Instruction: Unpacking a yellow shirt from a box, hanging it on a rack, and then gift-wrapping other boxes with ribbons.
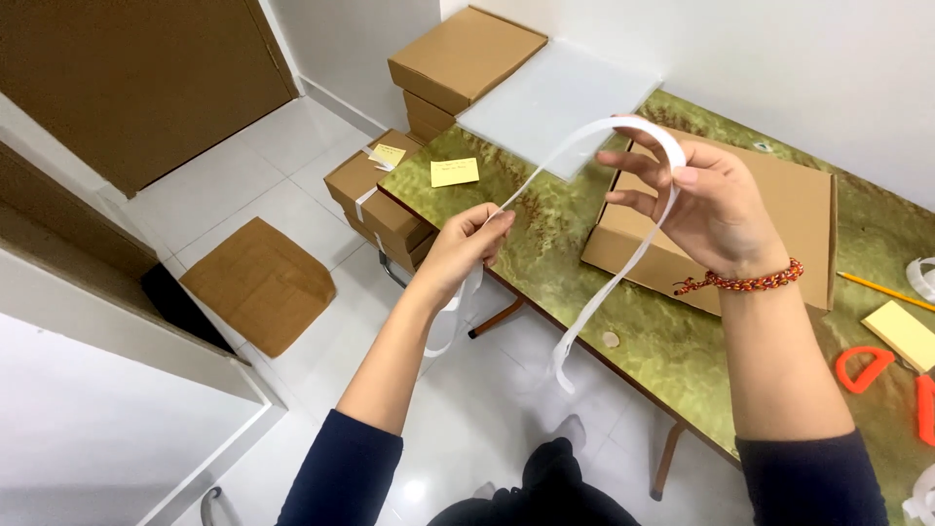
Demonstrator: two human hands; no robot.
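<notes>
Over the table edge, my 2 hands hold 1 white strap (584,156) up in the air. My left hand (466,244) pinches it between thumb and fingertips, fist mostly closed; loose end hangs down past my wrist. My right hand (716,209), with a red braided bracelet (745,282), has fingers spread, strap looped over them, other tail dangling toward the floor. Progress, my read: strap is only pulled taut and looped, not around the flat cardboard box (779,209) yet, so wrapping looks undone. Green mottled table (555,253) carries the box, a white sheet (560,97), yellow sticky note (454,171), pencil (881,289), orange scissors handles (862,368). More stacked cardboard boxes (458,63) by the wall; white tile floor (292,175), brown mat (261,282).
</notes>
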